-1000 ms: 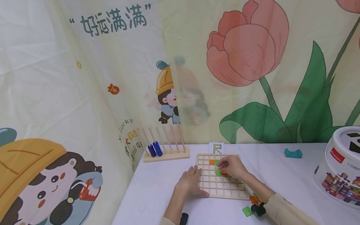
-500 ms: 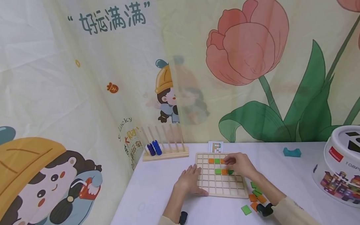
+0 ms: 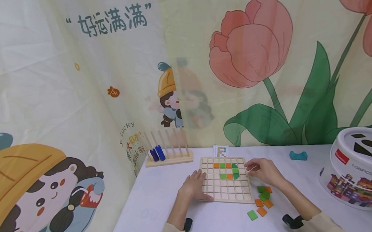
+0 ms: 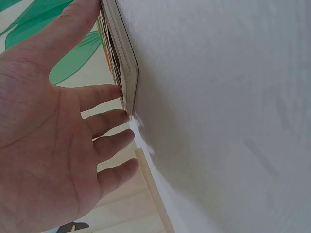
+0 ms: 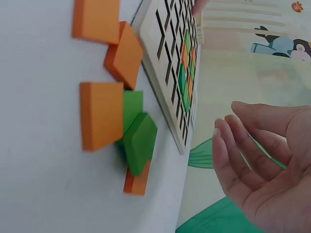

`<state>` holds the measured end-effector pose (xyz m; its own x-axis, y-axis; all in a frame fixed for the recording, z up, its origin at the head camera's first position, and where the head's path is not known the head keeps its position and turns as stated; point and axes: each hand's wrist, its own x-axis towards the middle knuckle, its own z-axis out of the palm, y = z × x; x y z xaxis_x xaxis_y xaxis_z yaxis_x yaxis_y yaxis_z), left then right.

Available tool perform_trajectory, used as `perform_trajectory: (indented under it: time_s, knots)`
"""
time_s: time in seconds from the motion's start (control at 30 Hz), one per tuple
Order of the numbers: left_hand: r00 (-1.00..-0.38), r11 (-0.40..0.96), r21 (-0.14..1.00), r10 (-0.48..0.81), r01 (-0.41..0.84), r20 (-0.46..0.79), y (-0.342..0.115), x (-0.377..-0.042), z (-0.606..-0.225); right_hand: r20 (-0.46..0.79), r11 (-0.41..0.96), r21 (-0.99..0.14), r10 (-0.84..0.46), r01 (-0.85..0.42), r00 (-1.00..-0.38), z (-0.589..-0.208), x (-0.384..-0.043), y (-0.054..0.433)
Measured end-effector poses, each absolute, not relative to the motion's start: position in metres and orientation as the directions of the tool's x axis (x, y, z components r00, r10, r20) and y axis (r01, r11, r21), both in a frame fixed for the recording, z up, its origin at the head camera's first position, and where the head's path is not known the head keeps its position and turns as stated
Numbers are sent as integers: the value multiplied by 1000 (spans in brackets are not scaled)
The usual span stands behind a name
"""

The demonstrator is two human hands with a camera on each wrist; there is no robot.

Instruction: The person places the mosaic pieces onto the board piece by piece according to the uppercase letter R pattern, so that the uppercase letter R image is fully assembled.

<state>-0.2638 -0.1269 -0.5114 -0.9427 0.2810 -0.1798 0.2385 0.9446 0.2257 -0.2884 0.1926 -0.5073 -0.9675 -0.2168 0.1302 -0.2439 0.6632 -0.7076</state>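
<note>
A square wooden grid board [image 3: 213,188] lies on the white table. Set in its cells are orange and green square tiles [image 3: 222,165] and dark green rounded pieces [image 3: 236,176] at the right end of the pattern. My left hand [image 3: 192,188] rests along the board's left edge; in the left wrist view its fingertips meet the board's side [image 4: 127,82]. Just off the board's right edge, my right hand [image 3: 265,171] is raised with loosely bent fingers and nothing between them. Below it lie several loose orange tiles [image 5: 102,114] and green tiles [image 5: 140,141], some overlapping.
Behind the board lies a small pattern card [image 3: 220,151]. A wooden peg rack [image 3: 175,158] with blue beads stands at the back left. A teal piece [image 3: 298,155] is at the back right, near a large white bucket [image 3: 354,171] with shaped holes in its lid.
My right hand has let go of pieces on the board and moved right, off its edge. An orange tile and dark green rounded pieces now show in the pattern. My left hand stays put.
</note>
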Motion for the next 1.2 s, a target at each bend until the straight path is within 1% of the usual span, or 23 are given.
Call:
perform_trajectory:
  time_s: [0.2, 0.43, 0.6, 0.7, 0.87, 1.0, 1.1, 1.2]
  knots:
    - [-943, 945, 223, 282, 240, -179, -127, -264, -511, 83, 698, -688, -197, -199, -977, -512, -281, 212]
    - [-943, 945, 231, 277, 232, -184, -130, -265, -513, -38, 744, -643, -264, -179, -964, -515, -276, 229]
    - [-941, 943, 229, 286, 243, -182, -129, -266, -514, -70, 779, -599, -281, -185, -957, -520, -268, 239]
    - [-940, 941, 228, 293, 251, -176, -129, -266, -513, -69, 796, -579, -262, -176, -963, -524, -263, 240]
    - [-941, 942, 229, 287, 244, -180, -127, -266, -514, -65, 786, -600, -235, -151, -970, -529, -257, 239]
    - [-944, 946, 220, 280, 239, -177, -127, -267, -515, -43, 782, -604, -227, -156, -973, -530, -257, 239]
    - [-943, 944, 222, 284, 243, -173, -127, -267, -515, -12, 786, -595, -220, -170, -975, -530, -258, 243]
    - [-942, 944, 217, 287, 248, -173, -126, -267, -515, 44, 784, -589, -211, -196, -977, -529, -260, 249]
